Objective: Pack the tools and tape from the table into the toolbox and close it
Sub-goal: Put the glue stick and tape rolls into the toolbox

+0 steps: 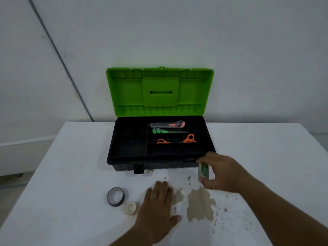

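Observation:
A black toolbox (pixel 124 164) with its green lid (pixel 159 91) standing open sits at the back of the white table. In its tray lie an orange utility knife (pixel 168 124), a green one (pixel 159 130) and orange-handled scissors (pixel 177 140). My right hand (pixel 221 173) holds a small clear packet with green contents (pixel 203 172) just in front of the box's right front corner. My left hand (pixel 158 205) rests flat on the table, fingers apart. A black tape roll (pixel 115 196) and a small white tape roll (pixel 131 207) lie to its left.
The white table (pixel 71 174) has a patch of peeled paint (pixel 200 205) near my right hand. The box's black latch (pixel 138 167) hangs at the front. A grey wall stands right behind the lid, with a thin cable (pixel 58 54) running down it.

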